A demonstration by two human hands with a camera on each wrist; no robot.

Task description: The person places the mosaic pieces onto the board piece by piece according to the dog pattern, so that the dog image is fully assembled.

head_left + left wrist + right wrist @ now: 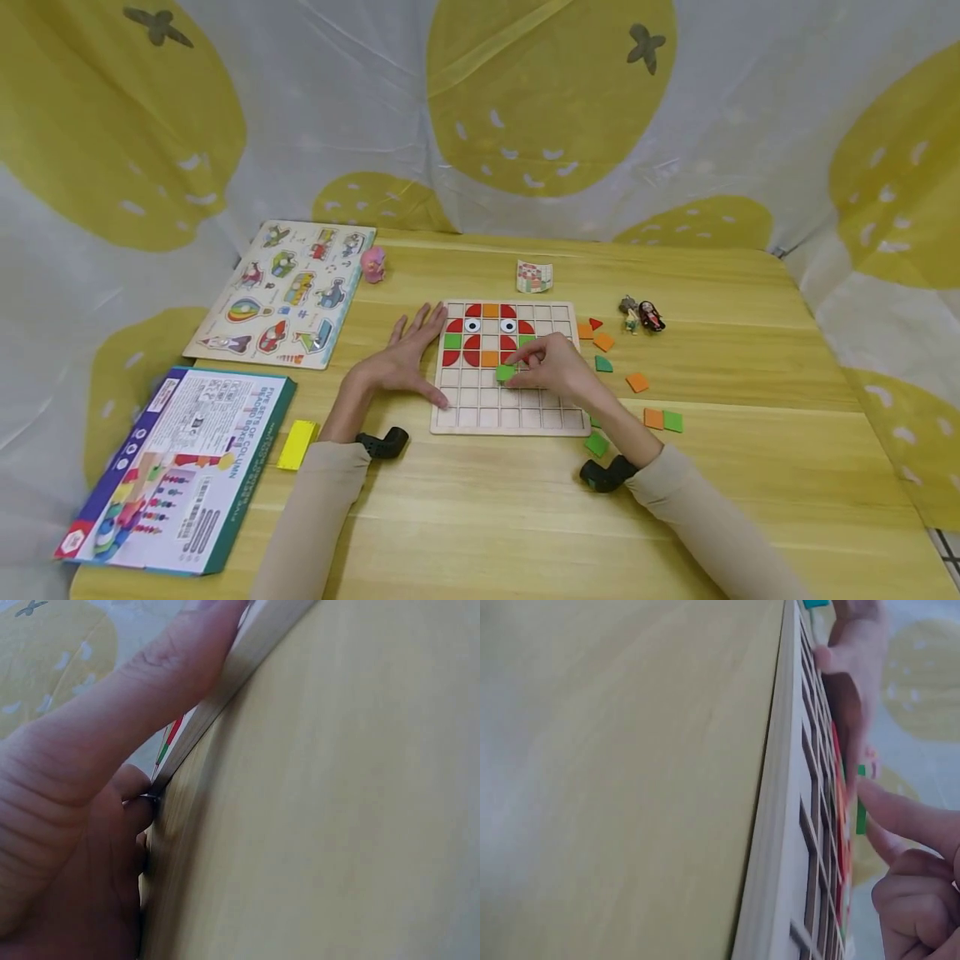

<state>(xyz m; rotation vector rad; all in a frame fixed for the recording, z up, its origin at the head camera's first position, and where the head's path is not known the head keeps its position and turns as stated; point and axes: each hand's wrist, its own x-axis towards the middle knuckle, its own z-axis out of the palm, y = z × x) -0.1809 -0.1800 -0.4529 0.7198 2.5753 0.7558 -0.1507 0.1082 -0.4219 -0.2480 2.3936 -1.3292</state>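
Wood-grained table [480, 508], smooth and yellow, beneath the ribbed, pale wooden grid board [489, 397]; left hand [401, 358] at the board's left edge, fingers spread, thumb touching its rim; right hand [557, 367] over the board's middle, thumb and fingertips pinching a thin green square tile [505, 373] just above the grid; flat red quarter-round pieces [471, 357] lie within the board's cells.

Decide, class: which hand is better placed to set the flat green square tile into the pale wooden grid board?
Likely the right hand: it pinches the green square tile over the grid board, while the left hand, holding no tile, is at the board's left edge.
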